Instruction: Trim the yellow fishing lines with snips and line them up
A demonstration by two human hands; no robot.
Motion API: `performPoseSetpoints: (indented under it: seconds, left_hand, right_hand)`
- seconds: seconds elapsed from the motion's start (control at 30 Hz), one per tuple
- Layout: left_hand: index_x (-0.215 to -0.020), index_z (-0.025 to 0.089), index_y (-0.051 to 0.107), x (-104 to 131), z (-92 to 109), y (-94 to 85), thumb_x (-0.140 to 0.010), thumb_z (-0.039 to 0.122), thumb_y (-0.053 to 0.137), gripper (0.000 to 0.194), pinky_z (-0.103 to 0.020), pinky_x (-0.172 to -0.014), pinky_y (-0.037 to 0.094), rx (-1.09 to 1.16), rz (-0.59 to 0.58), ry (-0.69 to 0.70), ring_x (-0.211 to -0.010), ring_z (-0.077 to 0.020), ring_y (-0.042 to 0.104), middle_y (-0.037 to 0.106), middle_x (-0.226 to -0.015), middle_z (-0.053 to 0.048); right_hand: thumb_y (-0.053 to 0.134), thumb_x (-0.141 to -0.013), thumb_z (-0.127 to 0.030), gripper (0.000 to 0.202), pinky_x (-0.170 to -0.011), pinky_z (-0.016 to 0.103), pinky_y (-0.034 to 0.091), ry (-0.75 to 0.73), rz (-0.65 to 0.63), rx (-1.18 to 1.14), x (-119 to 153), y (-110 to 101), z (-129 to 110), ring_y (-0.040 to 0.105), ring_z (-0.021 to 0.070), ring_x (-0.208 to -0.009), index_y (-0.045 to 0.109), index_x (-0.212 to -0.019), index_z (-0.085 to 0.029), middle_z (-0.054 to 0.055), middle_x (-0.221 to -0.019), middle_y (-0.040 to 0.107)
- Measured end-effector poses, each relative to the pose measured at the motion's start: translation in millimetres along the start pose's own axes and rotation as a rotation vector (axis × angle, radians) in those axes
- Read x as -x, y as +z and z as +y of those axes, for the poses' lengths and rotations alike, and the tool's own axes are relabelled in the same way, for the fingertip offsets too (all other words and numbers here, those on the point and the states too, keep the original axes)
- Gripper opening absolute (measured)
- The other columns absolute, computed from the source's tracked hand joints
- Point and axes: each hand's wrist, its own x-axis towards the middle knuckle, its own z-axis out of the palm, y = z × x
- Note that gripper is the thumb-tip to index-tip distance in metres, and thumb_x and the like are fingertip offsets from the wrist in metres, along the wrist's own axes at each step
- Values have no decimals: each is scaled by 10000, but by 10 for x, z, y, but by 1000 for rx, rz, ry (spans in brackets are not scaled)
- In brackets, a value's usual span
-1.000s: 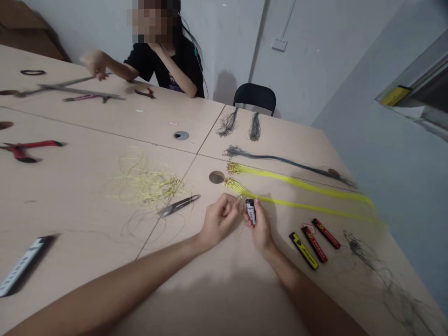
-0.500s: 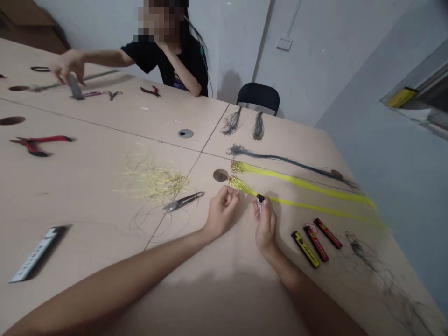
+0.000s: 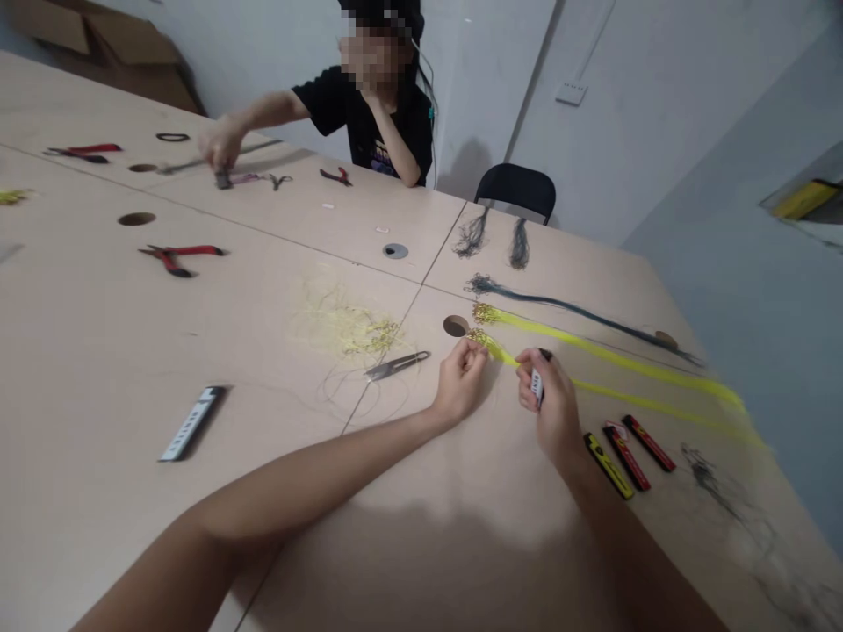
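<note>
My left hand [image 3: 460,379] is closed in a pinch beside the hook end of a yellow line bundle [image 3: 493,348]; whatever its fingertips hold is too small to make out. To its right, my right hand [image 3: 554,402] is wrapped round a slim black-and-white lighter [image 3: 537,384], held upright above the table. A second yellow bundle [image 3: 559,333] and a dark line bundle [image 3: 566,304], both with hooks clustered at the left end, lie just beyond. Thread snips [image 3: 399,364] rest left of my left hand, next to a loose yellow line tangle [image 3: 359,326].
Yellow [image 3: 607,465] and red lighters [image 3: 649,442] lie right of my right hand, near a dark tangle [image 3: 708,483]. Farther left are a white lighter-shaped case [image 3: 192,425] and red-handled pliers [image 3: 177,257]. Across the table, a person's hand [image 3: 221,145] grips a grey object.
The view has swung left, so things sit farther right. My right hand with the lighter has drawn slightly away from my left. The other person's hand has lowered the grey object.
</note>
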Motion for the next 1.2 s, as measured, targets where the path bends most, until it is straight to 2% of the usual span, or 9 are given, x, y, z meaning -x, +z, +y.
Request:
performPoseSetpoints:
  seconds: [0.07, 0.13, 0.3, 0.6, 0.77, 1.0, 1.2]
  left_hand:
    - [-739, 196, 478, 7, -11, -9, -860, 358, 528, 208, -255, -545, 255, -22, -6, 21, -530, -110, 274, 297, -546, 76]
    - [-736, 196, 483, 16, -20, -18, -854, 367, 541, 216, -250, -533, 244, -59, -21, 42, -519, -104, 260, 277, -540, 83]
    - [-686, 195, 467, 56, -1, -31, -845, 356, 547, 240, -223, -502, 233, -165, -68, 142, -495, -85, 240, 252, -527, 93]
    - [-703, 184, 499, 120, -18, -51, -878, 256, 564, 200, -190, -465, 223, -282, -137, 321, -467, -62, 231, 244, -514, 106]
    - [-693, 179, 488, 131, -11, -53, -880, 219, 574, 209, -175, -453, 218, -302, -132, 376, -471, -53, 238, 248, -529, 107]
    - [-702, 180, 487, 145, -24, -53, -891, 229, 579, 216, -169, -451, 225, -312, -134, 399, -467, -52, 234, 244, -528, 109]
    - [-691, 186, 481, 120, -18, -55, -872, 239, 558, 203, -181, -457, 233, -303, -116, 353, -459, -59, 237, 249, -513, 107]
  right_hand:
    - [632, -665, -712, 533, -402, 221, 116, 117, -2, -87, -109, 29, 107, 197, 44, -412, 511, -756, -201, -82, -571, 360]
    - [611, -621, -764, 581, -402, 219, 114, 166, 26, -111, -202, 43, 252, 199, 44, -406, 501, -713, -201, -81, -544, 353]
    - [575, -646, -793, 607, -413, 222, 146, 198, 38, -67, -253, 1, 485, 240, 56, -413, 499, -617, -192, -63, -500, 347]
    - [623, -678, -682, 502, -418, 240, 230, 153, -9, -87, -183, -13, 421, 371, 104, -475, 457, -587, -217, -50, -484, 344]
    - [619, -695, -641, 460, -414, 239, 230, 162, -18, -102, -175, -18, 429, 385, 109, -490, 472, -604, -214, -42, -500, 364]
    - [618, -661, -618, 432, -430, 227, 258, 144, -4, -149, -179, 24, 435, 424, 109, -537, 483, -618, -210, -20, -586, 461]
    - [586, -723, -662, 469, -424, 243, 229, 111, 5, -90, -182, -33, 490, 361, 102, -488, 495, -643, -209, -33, -557, 407]
